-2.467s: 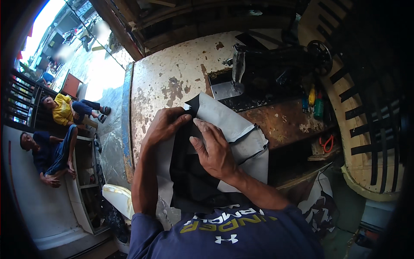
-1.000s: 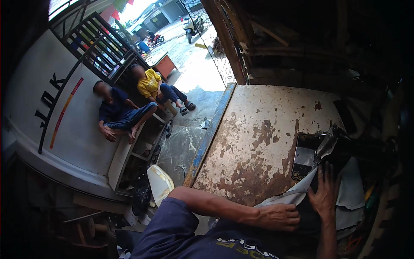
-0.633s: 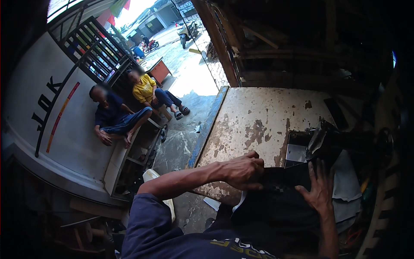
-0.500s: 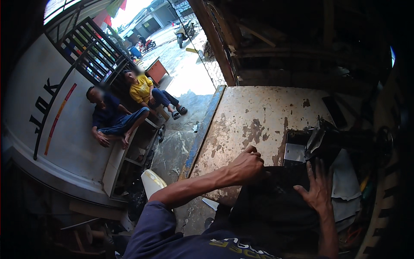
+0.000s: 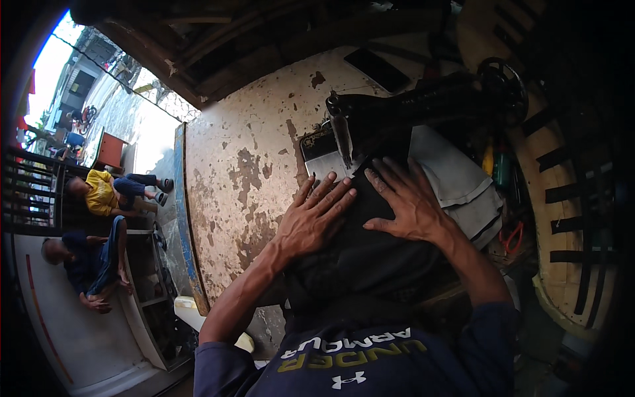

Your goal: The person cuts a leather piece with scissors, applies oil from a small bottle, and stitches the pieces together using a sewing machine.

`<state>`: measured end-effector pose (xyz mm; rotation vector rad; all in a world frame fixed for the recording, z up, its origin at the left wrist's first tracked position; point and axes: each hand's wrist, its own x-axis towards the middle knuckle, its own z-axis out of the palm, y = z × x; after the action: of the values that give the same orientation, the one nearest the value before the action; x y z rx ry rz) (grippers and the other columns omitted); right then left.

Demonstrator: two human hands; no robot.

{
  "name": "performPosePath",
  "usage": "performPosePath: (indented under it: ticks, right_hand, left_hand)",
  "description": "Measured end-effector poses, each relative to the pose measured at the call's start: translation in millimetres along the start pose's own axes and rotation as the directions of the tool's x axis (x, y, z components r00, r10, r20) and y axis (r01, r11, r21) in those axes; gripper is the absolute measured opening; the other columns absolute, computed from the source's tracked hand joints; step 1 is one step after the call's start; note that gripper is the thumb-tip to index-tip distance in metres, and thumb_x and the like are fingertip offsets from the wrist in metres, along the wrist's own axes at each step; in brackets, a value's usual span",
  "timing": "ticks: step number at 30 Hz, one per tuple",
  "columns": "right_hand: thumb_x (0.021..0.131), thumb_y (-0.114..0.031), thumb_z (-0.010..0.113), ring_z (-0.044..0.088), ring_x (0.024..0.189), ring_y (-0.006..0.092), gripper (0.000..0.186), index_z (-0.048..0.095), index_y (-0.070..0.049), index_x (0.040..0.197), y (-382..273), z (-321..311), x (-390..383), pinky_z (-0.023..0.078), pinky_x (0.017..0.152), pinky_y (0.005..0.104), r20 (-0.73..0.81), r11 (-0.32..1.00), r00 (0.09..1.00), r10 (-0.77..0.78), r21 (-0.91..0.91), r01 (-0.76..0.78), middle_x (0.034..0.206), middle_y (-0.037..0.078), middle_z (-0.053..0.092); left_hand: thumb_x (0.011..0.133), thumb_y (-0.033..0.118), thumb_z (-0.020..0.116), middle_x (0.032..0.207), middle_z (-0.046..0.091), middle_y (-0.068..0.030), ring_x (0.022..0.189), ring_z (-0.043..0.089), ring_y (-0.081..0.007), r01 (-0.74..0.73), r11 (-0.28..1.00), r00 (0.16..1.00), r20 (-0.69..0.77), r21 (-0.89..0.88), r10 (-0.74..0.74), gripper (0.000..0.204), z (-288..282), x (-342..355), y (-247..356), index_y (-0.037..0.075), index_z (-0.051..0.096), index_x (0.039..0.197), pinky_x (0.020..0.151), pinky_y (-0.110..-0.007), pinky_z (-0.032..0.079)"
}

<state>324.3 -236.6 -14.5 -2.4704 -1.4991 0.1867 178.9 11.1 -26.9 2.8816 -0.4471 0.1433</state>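
A black sewing machine point(image 5: 436, 99) stands on the worn worktop point(image 5: 245, 139). Dark material point(image 5: 357, 264) lies at its silver needle end, reaching down toward my body. My left hand point(image 5: 311, 225) rests flat on this material, fingers extended toward the metal plate left of the presser. Just right of it, my right hand point(image 5: 407, 212) is open too, fingers spread and pointing at the needle area, thumb out to the left. Pale grey sheets point(image 5: 450, 185) lie folded beside my right hand. Whether anything sits directly under the presser foot is hard to make out.
A phone point(image 5: 376, 69) lies behind the machine. Yellow and green tools point(image 5: 501, 169) and red handles point(image 5: 510, 241) are at the right, beside a cream slotted board point(image 5: 555, 291). Two seated people point(image 5: 99, 192) are at the left, near a doorway onto a bright street.
My view has swung down and rightward to the machine. My left hand, earlier raised with curled fingers, now lies flat beside my right hand, which stays spread on the material.
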Motion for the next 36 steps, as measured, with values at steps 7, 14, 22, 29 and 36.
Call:
performPosePath:
  ticks: [7,14,22,29,36]
  right_hand:
    - [0.090,-0.083,0.057,0.024,0.163,0.0334,0.107,0.039,-0.009,0.165,23.7,-3.7,14.6,0.009,0.133,0.0613,0.062,0.996,0.994,-0.090,-0.004,0.090,0.172,0.019,0.035]
    - [0.093,-0.057,0.073,0.052,0.143,0.0326,0.066,0.066,-0.012,0.141,36.7,1.6,52.9,0.030,0.125,0.0568,-0.189,0.984,0.978,-0.086,0.139,0.114,0.147,0.014,0.062]
    - [0.091,-0.040,0.078,0.072,0.081,0.0328,0.026,0.082,-0.014,0.090,25.2,23.7,92.7,0.051,0.081,0.0470,-0.400,0.987,0.916,0.039,0.156,0.026,0.076,0.009,0.074]
    - [0.087,-0.020,0.080,0.073,0.076,0.0328,0.012,0.078,-0.008,0.086,18.9,14.1,91.0,0.054,0.073,0.0451,-0.570,0.950,0.805,-0.164,0.128,0.285,0.080,0.010,0.075]
    - [0.091,-0.014,0.075,0.071,0.083,0.0349,0.012,0.075,-0.002,0.089,-10.2,-6.0,72.2,0.054,0.080,0.0415,-0.384,0.838,0.913,0.135,0.537,0.102,0.087,0.014,0.074]
  left_hand:
    - [0.107,0.039,0.055,0.172,0.040,-0.0017,0.162,0.030,-0.0255,0.114,0.993,0.992,0.056,-0.041,-0.112,0.062,4.6,7.9,15.6,0.018,0.044,0.164,0.134,-0.054,0.019]
    - [0.106,0.034,0.057,0.171,0.042,-0.0040,0.161,0.032,-0.0293,0.159,0.986,0.987,0.003,-0.048,-0.159,0.059,5.3,17.2,5.3,0.019,0.047,0.162,0.133,-0.056,0.019]
    - [0.106,0.033,0.056,0.168,0.044,-0.0100,0.159,0.034,-0.0332,0.153,0.985,0.987,-0.033,-0.082,-0.156,0.057,10.5,16.3,7.6,0.021,0.049,0.161,0.132,-0.058,0.020]
    - [0.103,0.033,0.059,0.169,0.043,-0.0092,0.159,0.033,-0.0359,0.147,0.988,0.985,-0.090,-0.038,-0.150,0.056,10.5,12.9,9.0,0.019,0.054,0.157,0.131,-0.058,0.022]
    - [0.101,0.033,0.060,0.170,0.042,-0.0057,0.158,0.034,-0.0344,0.140,0.988,0.990,-0.015,-0.062,-0.141,0.061,7.9,3.1,17.6,0.014,0.051,0.158,0.132,-0.059,0.019]
